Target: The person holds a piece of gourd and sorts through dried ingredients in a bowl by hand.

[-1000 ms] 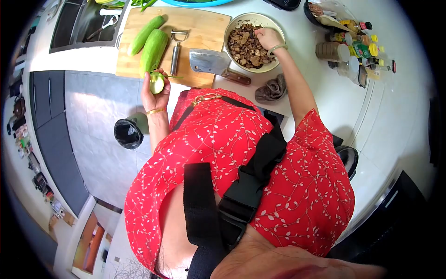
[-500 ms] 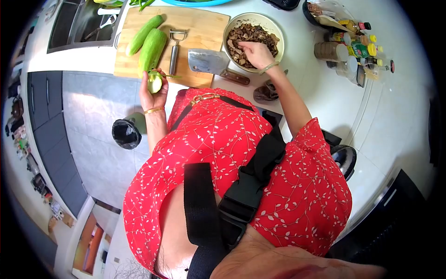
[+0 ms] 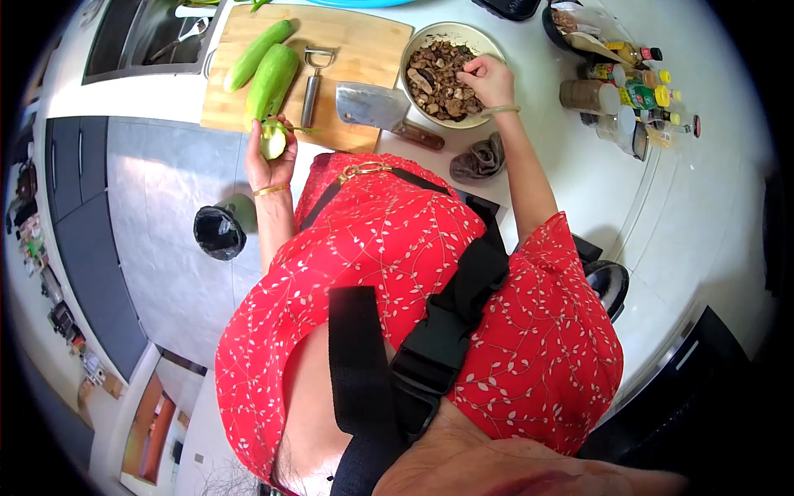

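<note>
My left hand [image 3: 271,161] is closed around a cut gourd end [image 3: 273,140] with its pale face showing, at the near edge of the wooden cutting board [image 3: 364,50]. Two long green gourds [image 3: 273,78] lie on the board, beside a peeler [image 3: 312,87]. A cleaver [image 3: 372,107] rests across the board's right edge, its wooden handle over the counter. Over the right side of a pale pan [image 3: 408,54], my right hand [image 3: 491,83] has its fingertips pinched together; whatever they hold is too small to make out. Chopped brown pieces [image 3: 438,78] fill the pan.
A crumpled dark cloth [image 3: 480,159] lies on the counter below the pan. Several sauce bottles and jars [image 3: 633,91] stand at the right. The sink [image 3: 149,41] is at the upper left, and a lined bin [image 3: 222,231] stands on the floor.
My right hand has moved right and a little up, from among the brown pieces to the pan's right side. My left hand still holds the gourd end, nearly unmoved.
</note>
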`<state>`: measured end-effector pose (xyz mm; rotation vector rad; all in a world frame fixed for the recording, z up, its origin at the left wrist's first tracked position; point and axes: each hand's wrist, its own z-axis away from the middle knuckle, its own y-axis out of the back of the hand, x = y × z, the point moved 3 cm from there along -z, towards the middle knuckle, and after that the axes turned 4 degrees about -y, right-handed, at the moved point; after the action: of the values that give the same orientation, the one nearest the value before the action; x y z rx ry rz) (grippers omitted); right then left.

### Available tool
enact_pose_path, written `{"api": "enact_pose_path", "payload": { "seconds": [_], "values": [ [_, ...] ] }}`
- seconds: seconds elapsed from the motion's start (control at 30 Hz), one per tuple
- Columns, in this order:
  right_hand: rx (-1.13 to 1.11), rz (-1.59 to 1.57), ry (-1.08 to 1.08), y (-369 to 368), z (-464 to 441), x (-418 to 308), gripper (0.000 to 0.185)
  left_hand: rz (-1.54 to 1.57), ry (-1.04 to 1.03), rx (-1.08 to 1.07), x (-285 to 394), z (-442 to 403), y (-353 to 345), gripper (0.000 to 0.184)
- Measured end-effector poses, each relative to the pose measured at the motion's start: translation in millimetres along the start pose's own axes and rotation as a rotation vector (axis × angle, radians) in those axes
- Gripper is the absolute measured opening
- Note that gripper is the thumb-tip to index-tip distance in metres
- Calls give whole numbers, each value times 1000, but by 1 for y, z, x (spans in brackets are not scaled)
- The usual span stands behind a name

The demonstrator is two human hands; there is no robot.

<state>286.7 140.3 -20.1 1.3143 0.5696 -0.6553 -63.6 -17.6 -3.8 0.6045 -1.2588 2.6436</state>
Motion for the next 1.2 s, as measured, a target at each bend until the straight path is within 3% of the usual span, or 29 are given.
{"api": "enact_pose_path", "payload": {
  "seconds": [0.27,0.4,0.5,0.83,1.03,1.13,1.2],
  "values": [
    [-114,141,-47,-8,2,13,17,-12,-5,10,1,2,-1,35],
    [-27,114,16,3,-7,-2,15,-23,-5,31,0,0,3,35],
    [57,217,98,-7,-26,-1,14,-8,-1,20,-1,2,-2,34],
    [-145,682,82,-34,-62,-1,16,3,-25,33,0,5,1,33],
    [-177,556,39,-36,-69,9,17,-20,-49,49,-2,8,-7,30],
    [-85,236,-7,-30,-71,23,16,-13,-32,51,-2,7,-7,30],
    [-179,-213,-235,-25,-69,34,17,-15,-22,59,-2,5,-4,29]
  ]
}}
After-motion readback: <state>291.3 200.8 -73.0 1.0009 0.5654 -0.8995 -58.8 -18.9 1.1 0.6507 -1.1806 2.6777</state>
